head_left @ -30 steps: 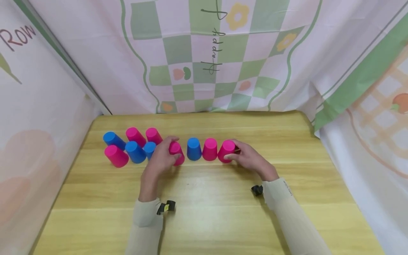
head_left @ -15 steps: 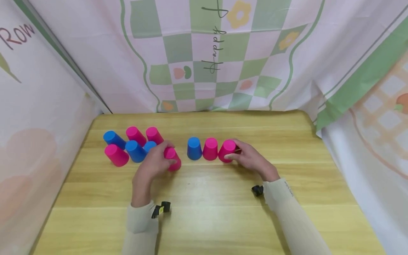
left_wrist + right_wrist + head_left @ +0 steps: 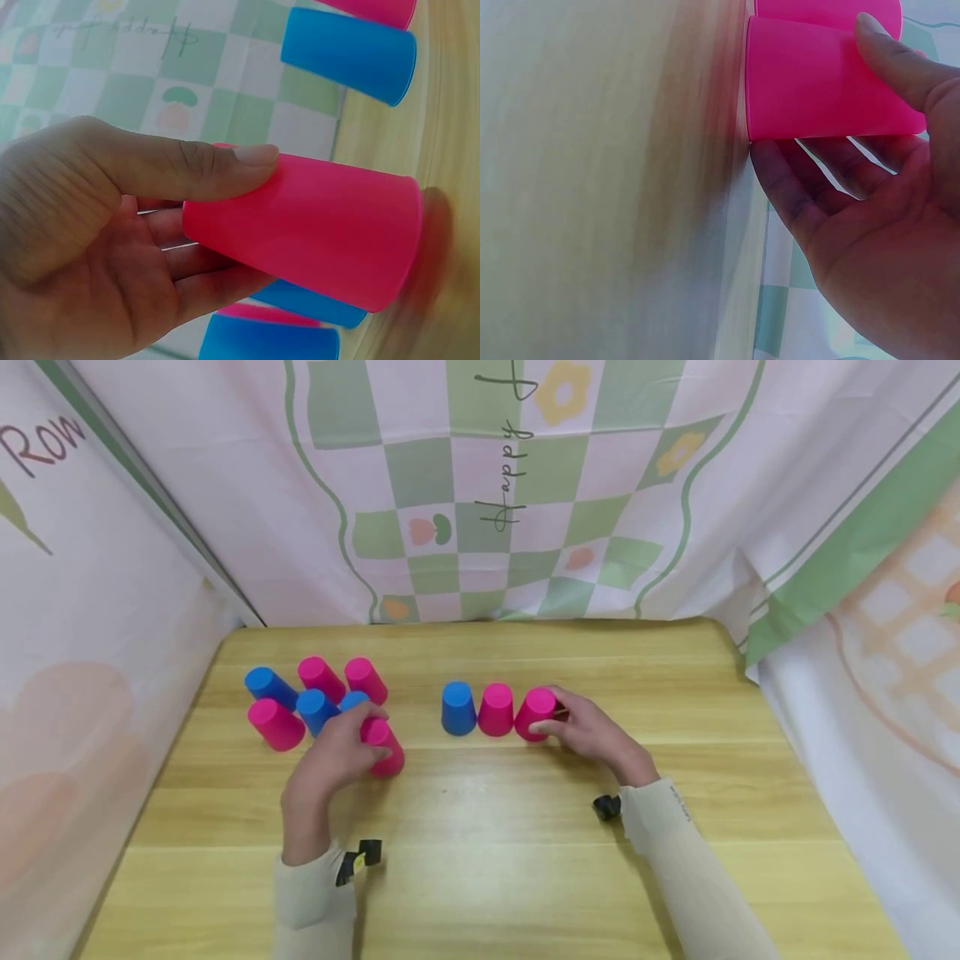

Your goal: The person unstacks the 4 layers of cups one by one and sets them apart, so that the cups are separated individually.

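Note:
My left hand grips an upside-down pink cup, thumb on its near side and fingers behind it. In the left wrist view that pink cup has its rim close to the tabletop, with a shadow beside it. At the right end of a short row, my right hand holds another upside-down pink cup between thumb and fingers; its rim stands on the table in the right wrist view. A second pink cup and a blue cup complete the row to its left.
Left of my left hand, several upside-down cups stand grouped, among them a pink cup, a blue cup and a blue cup partly behind the hand. A patterned curtain hangs behind the wooden table.
My left hand has carried its pink cup left and toward me, away from the blue cup, widening the gap in the row. My right hand has stayed on its cup.

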Tool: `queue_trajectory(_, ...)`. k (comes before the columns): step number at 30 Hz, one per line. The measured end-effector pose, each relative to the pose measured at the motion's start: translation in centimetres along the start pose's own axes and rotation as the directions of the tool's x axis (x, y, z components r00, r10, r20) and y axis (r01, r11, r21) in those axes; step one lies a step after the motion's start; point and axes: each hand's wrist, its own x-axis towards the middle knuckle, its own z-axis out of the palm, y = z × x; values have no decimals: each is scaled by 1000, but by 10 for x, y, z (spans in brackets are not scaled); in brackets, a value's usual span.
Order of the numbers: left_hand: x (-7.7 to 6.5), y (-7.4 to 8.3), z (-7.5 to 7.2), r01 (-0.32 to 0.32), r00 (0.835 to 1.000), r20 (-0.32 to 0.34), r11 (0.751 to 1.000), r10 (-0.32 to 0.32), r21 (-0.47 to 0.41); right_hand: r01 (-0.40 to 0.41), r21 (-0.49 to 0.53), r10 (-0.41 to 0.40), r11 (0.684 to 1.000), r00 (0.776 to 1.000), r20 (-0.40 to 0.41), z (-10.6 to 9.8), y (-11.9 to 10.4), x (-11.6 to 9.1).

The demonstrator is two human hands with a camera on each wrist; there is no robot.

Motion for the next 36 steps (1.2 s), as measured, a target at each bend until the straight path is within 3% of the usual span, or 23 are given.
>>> queue_trajectory(6, -12, -9, -12, -13, 1000, 23, 1000, 13, -1, 5, -4, -5, 1000, 1000, -1, -1, -1, 0)
queue_trajectory(18, -35, -50, -43, 85, 996, -32, 996, -86, -24, -9, -8, 9, 1000, 1000, -8, -1, -1, -1)
queue_trajectory(25, -44, -70, -51, 157, 985, -65, 987, -159, -27, -7, 2, 7, 1000, 1000, -7, 1, -1, -1)
queue_trajectory(36, -50, -90, -60, 213, 968, -120, 974, -221, -78, -12, 8, 12, 1000, 1000, -6, 0, -2, -1)
